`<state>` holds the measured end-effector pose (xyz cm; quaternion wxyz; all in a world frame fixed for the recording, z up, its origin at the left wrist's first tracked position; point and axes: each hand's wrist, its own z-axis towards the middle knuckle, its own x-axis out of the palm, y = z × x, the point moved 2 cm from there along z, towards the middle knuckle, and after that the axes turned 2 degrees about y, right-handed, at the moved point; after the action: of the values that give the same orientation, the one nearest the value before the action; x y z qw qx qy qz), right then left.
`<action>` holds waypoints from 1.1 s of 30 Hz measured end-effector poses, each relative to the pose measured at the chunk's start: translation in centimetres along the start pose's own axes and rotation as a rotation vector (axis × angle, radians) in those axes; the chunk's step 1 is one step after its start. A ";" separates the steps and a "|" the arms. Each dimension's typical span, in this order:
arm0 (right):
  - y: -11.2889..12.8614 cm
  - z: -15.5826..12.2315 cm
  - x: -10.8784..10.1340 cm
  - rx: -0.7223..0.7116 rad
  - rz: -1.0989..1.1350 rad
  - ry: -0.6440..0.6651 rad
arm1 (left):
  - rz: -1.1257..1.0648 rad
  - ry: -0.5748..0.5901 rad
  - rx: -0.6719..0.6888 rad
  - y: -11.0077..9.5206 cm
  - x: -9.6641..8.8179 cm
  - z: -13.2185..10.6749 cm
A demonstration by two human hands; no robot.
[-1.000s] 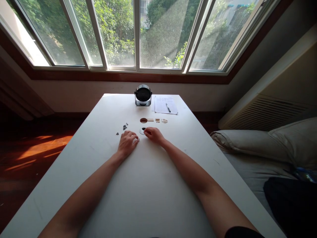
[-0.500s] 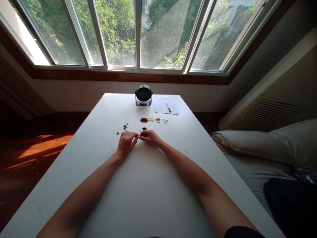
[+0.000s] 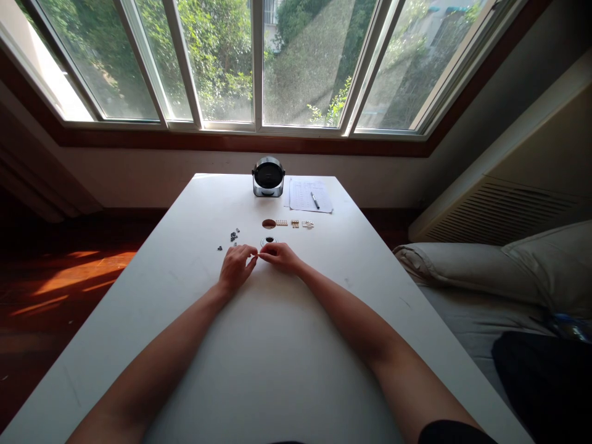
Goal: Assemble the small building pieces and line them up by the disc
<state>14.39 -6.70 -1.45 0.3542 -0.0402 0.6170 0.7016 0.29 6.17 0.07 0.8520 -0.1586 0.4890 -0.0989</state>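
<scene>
My left hand (image 3: 237,266) and my right hand (image 3: 280,256) rest on the white table (image 3: 287,345), their fingertips pinched together and meeting over a tiny piece too small to name. Just beyond them lies a small round disc with a dark centre (image 3: 267,240). Several small dark pieces (image 3: 232,237) lie scattered to the left of my left hand. Farther back are a brown round disc (image 3: 269,224) and a row of small tan pieces (image 3: 294,224).
A small round black fan (image 3: 268,176) stands at the table's far edge, beside a sheet of paper (image 3: 309,196) with a pen (image 3: 314,200) on it. Windows run behind. A bed with pillows (image 3: 509,265) lies to the right, dark wooden floor to the left.
My right hand drew back from the small disc toward my left hand, and both hands' fingertips came together in a pinch.
</scene>
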 end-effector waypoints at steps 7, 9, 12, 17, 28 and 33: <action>0.5 0.0 -0.1 -0.009 0.031 0.001 | -0.045 0.007 0.003 -0.1 -0.1 0.0; 0.4 0.0 -0.1 -0.010 0.039 -0.001 | -0.066 0.006 0.003 -0.2 -0.1 0.0; 0.3 -0.1 -0.1 -0.001 0.053 -0.003 | -0.084 0.003 0.002 -0.2 -0.1 0.0; 0.1 -0.1 0.0 -0.001 0.063 -0.007 | -0.104 -0.001 0.014 -0.2 -0.2 0.0; 0.2 -0.1 0.0 -0.018 0.053 -0.007 | -0.120 -0.002 0.003 -0.2 -0.2 -0.1; 0.1 -0.1 -0.1 -0.015 0.039 0.012 | -0.132 -0.038 0.044 -0.1 0.0 -0.1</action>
<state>14.39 -6.84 -1.32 0.3365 -0.0348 0.6147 0.7126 0.17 6.10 0.08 0.8562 -0.1737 0.4587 -0.1625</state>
